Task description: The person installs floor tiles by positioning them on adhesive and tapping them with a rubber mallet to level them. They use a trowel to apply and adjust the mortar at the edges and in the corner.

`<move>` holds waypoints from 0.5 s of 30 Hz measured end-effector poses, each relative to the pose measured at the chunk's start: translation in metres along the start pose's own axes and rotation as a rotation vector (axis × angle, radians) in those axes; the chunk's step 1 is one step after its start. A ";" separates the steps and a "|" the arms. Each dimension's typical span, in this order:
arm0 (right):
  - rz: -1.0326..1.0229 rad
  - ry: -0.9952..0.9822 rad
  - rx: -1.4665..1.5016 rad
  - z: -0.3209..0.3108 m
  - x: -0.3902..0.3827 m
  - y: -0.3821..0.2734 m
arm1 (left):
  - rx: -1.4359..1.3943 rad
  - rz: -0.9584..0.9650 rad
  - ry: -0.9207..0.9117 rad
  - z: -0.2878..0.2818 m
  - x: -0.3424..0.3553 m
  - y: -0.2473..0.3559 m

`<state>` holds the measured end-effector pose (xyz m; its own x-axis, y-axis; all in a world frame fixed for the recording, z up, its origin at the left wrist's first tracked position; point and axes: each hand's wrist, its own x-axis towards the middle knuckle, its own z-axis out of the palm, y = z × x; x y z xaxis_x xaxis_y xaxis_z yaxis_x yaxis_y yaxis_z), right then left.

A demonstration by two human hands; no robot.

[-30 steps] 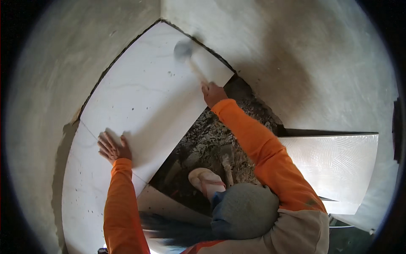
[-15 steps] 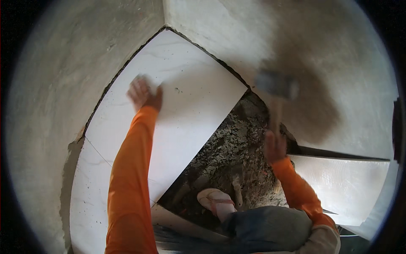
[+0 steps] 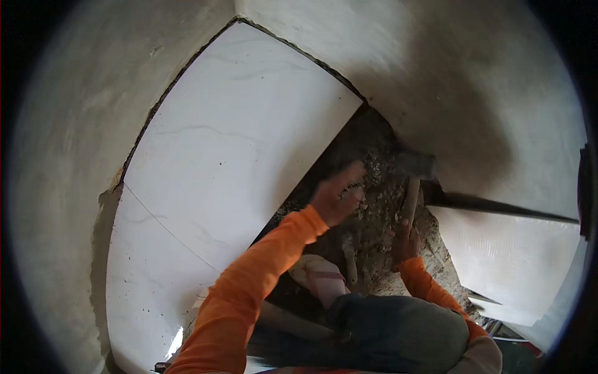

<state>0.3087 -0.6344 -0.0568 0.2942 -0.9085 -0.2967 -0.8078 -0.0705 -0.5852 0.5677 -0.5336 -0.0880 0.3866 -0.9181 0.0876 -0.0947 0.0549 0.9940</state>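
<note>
A large white floor tile (image 3: 212,137) with faint grey veining fills the corner between two walls. Beyond its right edge lies dark, rough mortar (image 3: 374,156). Over that mortar, just off the tile, is my left hand (image 3: 336,196), thumb and fingers apart, holding nothing. Further right, my right hand (image 3: 406,244) is wrapped round the wooden handle of a mallet (image 3: 416,163) with a dark, blocky head. The head is slightly blurred, close to the foot of the right wall. Between my hands, a pale handle (image 3: 350,257) stands out on the mortar; its other end I cannot make out.
Bare plastered walls (image 3: 81,124) rise on the left and right (image 3: 461,81). Another white tile (image 3: 149,268) adjoins the large one nearer me. Loose pale tiles (image 3: 511,255) lie at the right wall. My sandalled foot (image 3: 321,277) rests beside the mortar.
My left hand has left the tile surface and moved right and nearer, over the mortar. The mallet has dropped lower, still in my right hand. The view has shifted a little.
</note>
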 end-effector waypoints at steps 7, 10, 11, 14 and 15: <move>-0.021 -0.036 -0.159 -0.022 -0.011 -0.016 | 1.166 -0.216 0.475 -0.052 0.006 -0.025; 0.031 -0.072 -0.066 -0.022 -0.022 -0.025 | 0.864 -0.212 -0.021 0.016 0.018 0.011; 0.029 -0.068 -0.061 -0.022 -0.023 -0.027 | 0.708 -0.156 -0.098 0.042 0.014 0.017; -0.060 -0.097 -0.061 -0.023 -0.027 -0.025 | 0.492 0.199 -0.147 0.087 -0.014 0.042; -0.102 -0.068 -0.031 -0.024 -0.028 -0.023 | 0.491 0.198 -0.159 0.092 -0.029 0.044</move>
<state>0.3070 -0.6172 -0.0174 0.4086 -0.8659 -0.2885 -0.7870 -0.1742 -0.5918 0.4677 -0.5413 -0.0531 0.1786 -0.9587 0.2211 -0.5832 0.0778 0.8086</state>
